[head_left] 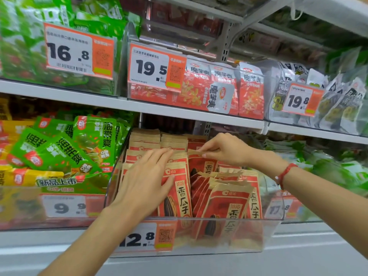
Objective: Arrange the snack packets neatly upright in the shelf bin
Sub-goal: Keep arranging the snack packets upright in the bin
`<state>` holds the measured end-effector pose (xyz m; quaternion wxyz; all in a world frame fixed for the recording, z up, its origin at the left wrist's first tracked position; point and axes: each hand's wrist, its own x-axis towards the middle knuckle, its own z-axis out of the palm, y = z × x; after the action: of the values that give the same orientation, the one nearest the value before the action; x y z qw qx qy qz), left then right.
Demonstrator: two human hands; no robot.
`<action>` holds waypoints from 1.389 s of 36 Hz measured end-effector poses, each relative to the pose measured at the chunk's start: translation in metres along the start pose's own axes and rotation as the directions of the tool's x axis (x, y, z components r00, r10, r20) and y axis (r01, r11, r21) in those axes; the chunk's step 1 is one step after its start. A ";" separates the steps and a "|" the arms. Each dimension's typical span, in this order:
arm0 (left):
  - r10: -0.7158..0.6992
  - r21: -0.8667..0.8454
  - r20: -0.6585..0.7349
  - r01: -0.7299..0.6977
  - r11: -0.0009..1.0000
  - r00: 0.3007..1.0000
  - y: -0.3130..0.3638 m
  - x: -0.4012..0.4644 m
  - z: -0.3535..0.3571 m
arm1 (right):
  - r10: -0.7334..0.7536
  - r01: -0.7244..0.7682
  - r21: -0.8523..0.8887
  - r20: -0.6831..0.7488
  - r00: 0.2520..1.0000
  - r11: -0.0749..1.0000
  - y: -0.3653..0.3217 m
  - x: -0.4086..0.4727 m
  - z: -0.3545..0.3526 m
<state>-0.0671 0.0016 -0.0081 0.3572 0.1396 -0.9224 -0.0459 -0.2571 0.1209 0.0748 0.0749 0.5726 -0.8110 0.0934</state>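
A clear plastic shelf bin (268, 232) holds several red-and-tan sunflower seed packets (229, 204). The left rows stand upright; the front right ones lean sideways. My left hand (147, 180) lies flat with straight fingers on the front of the left packet row (180, 196). My right hand (225, 150) reaches in from the right and pinches the tan top edge of a packet (201, 166) in the middle of the bin, between thumb and fingertips.
Green and yellow snack packs (65, 152) fill the bin to the left. A price tag reading 12.8 (147, 238) hangs on the bin front. The shelf above (179, 110) carries red packets (215, 90) and overhangs the bin. More bins stand at the right.
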 end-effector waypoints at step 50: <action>-0.237 -0.496 -0.085 0.166 0.853 0.968 0.070 -0.054 -0.104 | -0.149 0.420 0.259 -0.674 0.723 0.870 -0.116 -0.126 -0.058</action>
<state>0.0251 0.0857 0.0473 0.4389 0.1448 -0.8336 -0.3025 -0.1052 0.2125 0.1094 0.2408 0.6298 -0.6010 0.4291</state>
